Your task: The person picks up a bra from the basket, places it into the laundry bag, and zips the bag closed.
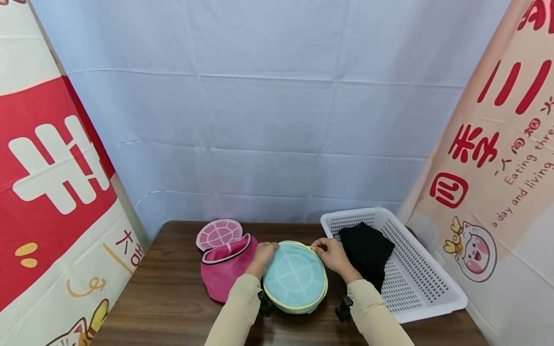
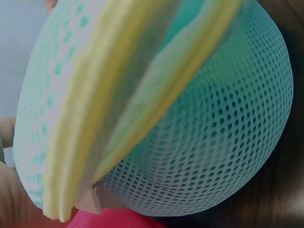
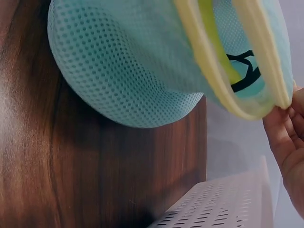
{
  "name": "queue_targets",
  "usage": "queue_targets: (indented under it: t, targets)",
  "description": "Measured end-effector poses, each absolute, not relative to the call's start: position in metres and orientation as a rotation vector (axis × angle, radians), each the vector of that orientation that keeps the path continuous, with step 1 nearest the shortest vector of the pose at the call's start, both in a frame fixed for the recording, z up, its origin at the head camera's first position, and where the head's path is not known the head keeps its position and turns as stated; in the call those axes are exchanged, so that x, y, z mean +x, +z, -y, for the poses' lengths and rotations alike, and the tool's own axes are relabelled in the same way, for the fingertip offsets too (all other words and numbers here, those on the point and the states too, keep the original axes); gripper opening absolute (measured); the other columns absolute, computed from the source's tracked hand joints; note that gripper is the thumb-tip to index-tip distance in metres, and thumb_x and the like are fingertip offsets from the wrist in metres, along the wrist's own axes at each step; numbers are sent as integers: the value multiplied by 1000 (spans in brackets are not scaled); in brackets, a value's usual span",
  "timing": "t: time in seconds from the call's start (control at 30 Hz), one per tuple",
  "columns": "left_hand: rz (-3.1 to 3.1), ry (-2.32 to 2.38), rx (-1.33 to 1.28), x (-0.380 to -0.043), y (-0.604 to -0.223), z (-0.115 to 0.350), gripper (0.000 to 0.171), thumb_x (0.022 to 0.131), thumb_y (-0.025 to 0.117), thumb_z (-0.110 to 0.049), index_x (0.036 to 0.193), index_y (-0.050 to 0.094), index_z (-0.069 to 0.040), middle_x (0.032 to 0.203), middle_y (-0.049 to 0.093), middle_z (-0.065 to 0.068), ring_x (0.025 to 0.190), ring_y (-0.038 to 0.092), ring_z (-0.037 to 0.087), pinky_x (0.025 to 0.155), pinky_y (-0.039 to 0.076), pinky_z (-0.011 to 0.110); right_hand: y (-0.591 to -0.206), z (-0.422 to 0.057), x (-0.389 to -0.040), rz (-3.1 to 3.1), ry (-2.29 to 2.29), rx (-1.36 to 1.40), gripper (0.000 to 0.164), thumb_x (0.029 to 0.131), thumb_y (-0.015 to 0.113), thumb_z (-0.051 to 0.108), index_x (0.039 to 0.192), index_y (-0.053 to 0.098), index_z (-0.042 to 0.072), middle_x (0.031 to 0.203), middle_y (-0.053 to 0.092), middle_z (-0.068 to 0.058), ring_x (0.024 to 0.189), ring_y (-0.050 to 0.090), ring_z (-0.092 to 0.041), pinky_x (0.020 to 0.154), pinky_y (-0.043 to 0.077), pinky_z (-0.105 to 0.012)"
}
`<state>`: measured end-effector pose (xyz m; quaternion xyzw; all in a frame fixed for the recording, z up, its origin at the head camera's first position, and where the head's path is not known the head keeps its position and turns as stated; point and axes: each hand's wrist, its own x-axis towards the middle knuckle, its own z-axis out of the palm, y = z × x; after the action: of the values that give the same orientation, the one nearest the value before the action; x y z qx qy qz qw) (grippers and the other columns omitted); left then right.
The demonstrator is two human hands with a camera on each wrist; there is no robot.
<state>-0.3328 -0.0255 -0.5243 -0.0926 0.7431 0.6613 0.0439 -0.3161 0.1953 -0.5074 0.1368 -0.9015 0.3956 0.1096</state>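
Observation:
A round aqua mesh laundry bag (image 1: 295, 276) with yellow zipper trim sits on the table, its lid over the top. My left hand (image 1: 265, 254) grips the rim at the bag's upper left. At the upper right my right hand (image 1: 331, 253) pinches the yellow zipper edge (image 3: 280, 97). In the wrist views a gap shows between lid and body. Through it, the right wrist view shows something yellow-green (image 3: 221, 57) and black straps (image 3: 244, 73) inside. Beside my left hand stands a pink mesh bag (image 1: 225, 271), its lid (image 1: 220, 234) flipped back.
A white perforated basket (image 1: 415, 283) stands at the right, close to my right arm, with a black cloth (image 1: 367, 250) in it. The dark wooden table (image 1: 160, 288) ends at a light blue curtain (image 1: 268, 120); printed cloths hang at both sides.

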Motion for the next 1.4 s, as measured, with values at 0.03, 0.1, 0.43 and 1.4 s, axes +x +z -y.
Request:
queue_targets:
  t: [0.03, 0.1, 0.43, 1.4]
  targets:
    - [-2248, 2041, -293, -333, -525, 25, 25, 82, 58, -14, 91, 53, 8, 100, 52, 18, 96, 46, 30, 86, 38, 42, -508, -196, -315, 2651, 1159, 400, 4, 87, 64, 8, 84, 68, 9, 79, 63, 3, 64, 54, -11, 58, 44, -30]
    - [-2220, 2069, -314, -332, -525, 23, 33, 81, 58, -15, 103, 56, 10, 114, 53, 21, 107, 46, 33, 92, 37, 43, -508, -197, -314, 2656, 1156, 389, 5, 87, 64, 8, 84, 68, 11, 79, 63, 4, 64, 54, -11, 58, 44, -30]
    - [-2223, 2119, -367, -329, -523, 18, 28, 80, 58, -14, 99, 60, 8, 114, 55, 19, 109, 46, 32, 95, 36, 44, -509, -204, -309, 2626, 1176, 380, 6, 87, 65, 9, 84, 68, 12, 77, 63, 5, 65, 54, -12, 59, 44, -31]
    - [-1999, 2426, -638, -324, -523, 20, 30, 85, 50, -9, 106, 53, 12, 121, 47, 24, 113, 41, 37, 96, 35, 45, -508, -217, -299, 2584, 1509, 219, 5, 88, 61, 2, 86, 65, -1, 71, 62, -11, 62, 62, -30, 54, 53, -39]
